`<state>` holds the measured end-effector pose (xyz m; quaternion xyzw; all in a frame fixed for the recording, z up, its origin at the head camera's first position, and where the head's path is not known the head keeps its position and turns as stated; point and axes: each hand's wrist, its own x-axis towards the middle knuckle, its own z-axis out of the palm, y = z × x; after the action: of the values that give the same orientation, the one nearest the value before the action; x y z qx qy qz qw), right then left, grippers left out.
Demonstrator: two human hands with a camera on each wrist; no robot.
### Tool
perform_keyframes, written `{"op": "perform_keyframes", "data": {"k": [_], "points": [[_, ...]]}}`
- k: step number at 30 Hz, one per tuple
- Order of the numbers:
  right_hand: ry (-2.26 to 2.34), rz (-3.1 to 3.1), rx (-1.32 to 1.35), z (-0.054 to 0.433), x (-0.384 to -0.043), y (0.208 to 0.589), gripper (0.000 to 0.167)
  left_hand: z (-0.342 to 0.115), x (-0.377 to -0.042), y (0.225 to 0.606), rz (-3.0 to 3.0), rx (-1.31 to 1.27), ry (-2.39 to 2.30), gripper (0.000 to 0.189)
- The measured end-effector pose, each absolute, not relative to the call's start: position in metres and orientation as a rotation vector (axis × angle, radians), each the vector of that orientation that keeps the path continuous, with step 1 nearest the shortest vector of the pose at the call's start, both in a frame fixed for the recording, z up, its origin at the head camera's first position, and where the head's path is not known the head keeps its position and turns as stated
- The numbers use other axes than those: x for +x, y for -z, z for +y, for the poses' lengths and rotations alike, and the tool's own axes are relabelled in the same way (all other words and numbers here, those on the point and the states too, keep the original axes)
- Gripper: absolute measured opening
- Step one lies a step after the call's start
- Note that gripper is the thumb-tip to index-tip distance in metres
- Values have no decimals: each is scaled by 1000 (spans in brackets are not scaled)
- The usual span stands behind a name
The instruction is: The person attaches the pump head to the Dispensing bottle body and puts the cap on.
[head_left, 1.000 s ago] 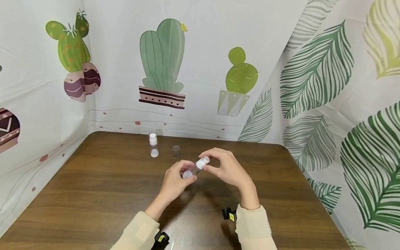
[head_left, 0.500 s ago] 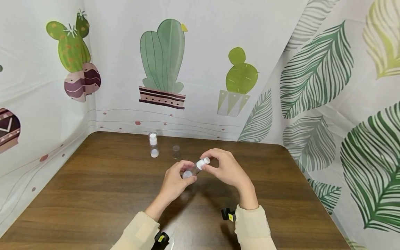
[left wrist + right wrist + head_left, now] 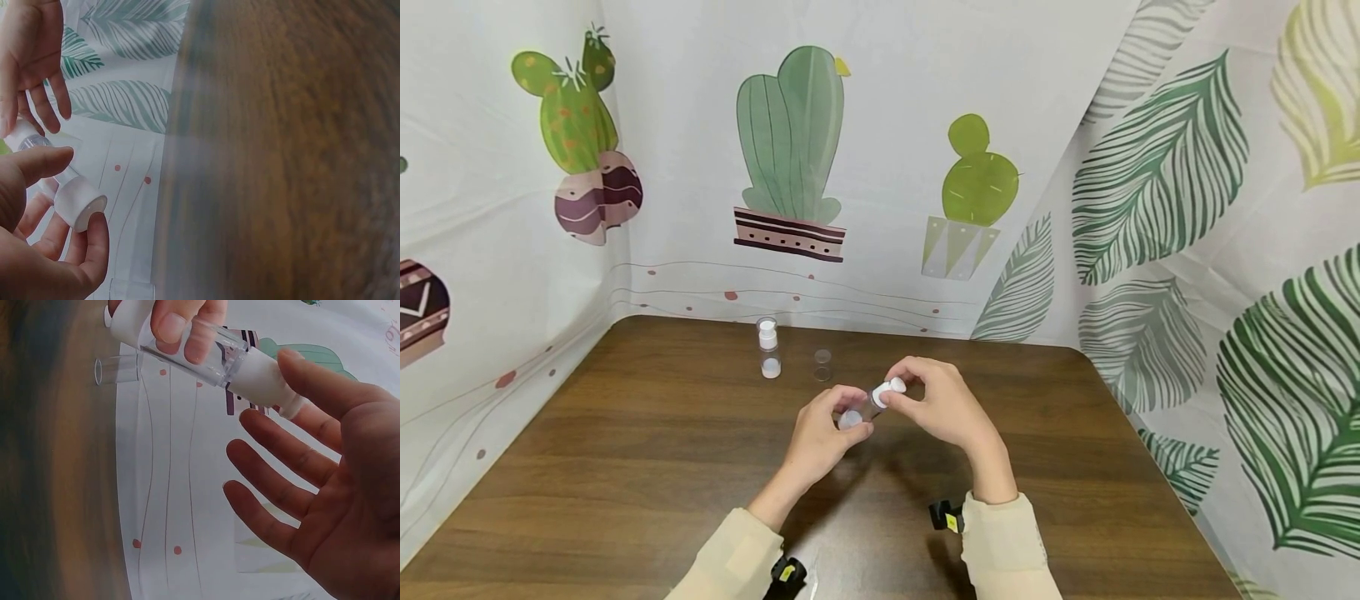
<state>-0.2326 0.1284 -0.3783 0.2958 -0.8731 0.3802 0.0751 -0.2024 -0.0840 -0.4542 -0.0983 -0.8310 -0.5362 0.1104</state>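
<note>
Both hands meet over the table on a small clear pump bottle (image 3: 219, 359), which is tilted with its white pump top (image 3: 255, 378) up toward the right. The left hand (image 3: 820, 429) grips the lower body, its fingers and thumb around the clear wall and the white base (image 3: 78, 203). At the other end, the right hand (image 3: 946, 406) pinches the white collar below the pump between thumb and index finger. Its other fingers (image 3: 275, 447) are spread apart, away from the bottle, in the right wrist view.
Toward the back of the wooden table (image 3: 647, 442) stands a second pump bottle (image 3: 769, 350) with a clear cap over its white top. A loose clear cap (image 3: 822, 365) stands just right of it. Patterned cloth (image 3: 880, 167) hangs behind the table and along the sides.
The right thumb and fingers have shifted slightly around the white collar, and the right wrist has moved a little left. The left hand and the bottle's body have stayed in place.
</note>
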Motion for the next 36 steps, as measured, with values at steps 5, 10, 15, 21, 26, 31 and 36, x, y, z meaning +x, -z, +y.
{"op": "perform_keyframes", "data": {"k": [5, 10, 15, 21, 26, 31, 36], "points": [[-1135, -2611, 886, 132, -232, 376, 25, -85, -204, 456, -2439, -287, 1574, 39], [-1151, -2591, 920, 136, -232, 375, 37, -85, -205, 457, -2427, -303, 1563, 39], [-1161, -2579, 959, 138, -231, 374, 43, -85, -205, 456, -2425, -295, 1566, 39], [-1168, -2581, 987, 137, -231, 374, 43, -85, -203, 455, -2428, -287, 1577, 40], [-1159, -2594, 1009, 137, -231, 375, 40, -84, -203, 455, -2424, -284, 1581, 40], [-1160, -2609, 1008, 135, -230, 374, 38, -84, -203, 455, -2423, -287, 1585, 40], [-1155, -2626, 1008, 133, -231, 375, 32, -84, -203, 455, -2423, -282, 1592, 40]]}}
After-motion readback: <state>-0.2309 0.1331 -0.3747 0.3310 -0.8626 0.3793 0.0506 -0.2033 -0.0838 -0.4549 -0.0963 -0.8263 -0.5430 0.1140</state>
